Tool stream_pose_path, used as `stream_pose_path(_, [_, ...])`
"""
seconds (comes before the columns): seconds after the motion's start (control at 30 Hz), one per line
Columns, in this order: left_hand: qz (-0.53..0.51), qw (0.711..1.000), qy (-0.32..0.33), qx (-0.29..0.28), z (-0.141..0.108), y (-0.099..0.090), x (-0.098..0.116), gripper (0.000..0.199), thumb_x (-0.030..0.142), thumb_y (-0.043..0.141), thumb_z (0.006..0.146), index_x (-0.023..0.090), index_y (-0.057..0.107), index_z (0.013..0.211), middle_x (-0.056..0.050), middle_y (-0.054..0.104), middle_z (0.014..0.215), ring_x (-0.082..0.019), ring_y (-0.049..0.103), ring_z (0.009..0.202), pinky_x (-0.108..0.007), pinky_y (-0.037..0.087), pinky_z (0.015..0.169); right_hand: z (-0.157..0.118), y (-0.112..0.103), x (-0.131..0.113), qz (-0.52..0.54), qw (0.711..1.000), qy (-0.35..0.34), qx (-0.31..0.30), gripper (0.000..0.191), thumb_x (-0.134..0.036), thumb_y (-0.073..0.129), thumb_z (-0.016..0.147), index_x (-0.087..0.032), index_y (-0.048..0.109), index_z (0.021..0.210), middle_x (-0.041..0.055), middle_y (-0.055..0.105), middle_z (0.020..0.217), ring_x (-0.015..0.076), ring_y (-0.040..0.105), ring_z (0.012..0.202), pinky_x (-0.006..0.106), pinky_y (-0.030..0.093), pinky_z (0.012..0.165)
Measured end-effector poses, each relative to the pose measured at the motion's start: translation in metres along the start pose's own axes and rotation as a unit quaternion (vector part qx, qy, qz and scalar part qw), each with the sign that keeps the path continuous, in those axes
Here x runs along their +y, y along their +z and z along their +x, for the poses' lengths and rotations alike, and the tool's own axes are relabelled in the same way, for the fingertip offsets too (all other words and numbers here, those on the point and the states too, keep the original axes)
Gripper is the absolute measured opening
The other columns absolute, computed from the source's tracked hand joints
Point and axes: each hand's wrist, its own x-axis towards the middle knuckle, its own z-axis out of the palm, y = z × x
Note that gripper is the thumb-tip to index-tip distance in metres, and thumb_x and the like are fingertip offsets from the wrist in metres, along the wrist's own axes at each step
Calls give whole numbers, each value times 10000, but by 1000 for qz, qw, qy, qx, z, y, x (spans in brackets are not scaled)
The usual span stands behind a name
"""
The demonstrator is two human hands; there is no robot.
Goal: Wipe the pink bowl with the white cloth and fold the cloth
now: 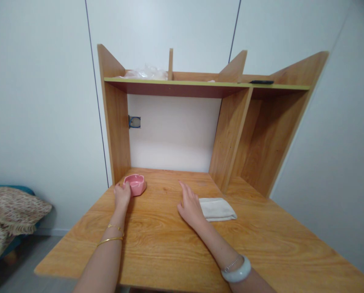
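Observation:
A pink angular bowl [138, 186] is at the back left of the wooden desk [157, 244]. My left hand [122, 194] grips its left side, with the thumb at the rim. Near the middle of the desk, my right hand [190, 205] has its fingers apart and holds nothing. Just right of that hand lies a folded whitish cloth [219, 209], its left edge partly hidden behind the hand.
A wooden shelf unit [232, 134] stands along the back of the desk. On its upper shelf are clear plastic wrapping [147, 73] and a flat black object [261, 82]. Patterned fabric [14, 209] lies on blue furniture at far left.

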Motion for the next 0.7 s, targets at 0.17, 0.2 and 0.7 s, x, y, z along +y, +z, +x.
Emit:
stream_pose_path(0.17, [-21, 999, 26, 30, -3, -11, 6, 396, 222, 452, 751, 102, 429, 1128, -156, 449, 1188, -231, 390, 1171, -378, 284, 999, 2, -16, -8, -142, 988, 53, 3, 703, -184, 488, 710, -179, 204, 1353, 121, 521, 1083, 242, 461, 986, 369, 300, 825])
stream_pose_path(0.2, [-33, 998, 40, 39, -4, -12, 8, 399, 199, 458, 741, 116, 428, 1130, -140, 444, 1181, -221, 392, 1162, -372, 281, 1000, 2, -18, -9, -160, 985, 60, 0, 685, -204, 495, 718, -179, 224, 1347, 121, 532, 1044, 246, 466, 961, 373, 295, 811])
stream_pose_path(0.7, [-128, 957, 250, 75, -24, -11, 31, 328, 43, 432, 686, 180, 499, 976, -64, 427, 1091, -184, 398, 1112, -357, 308, 974, -1, -19, 6, -250, 956, 127, -85, 651, -168, 567, 678, -140, 351, 1291, 176, 557, 1033, 268, 516, 911, 382, 274, 766])
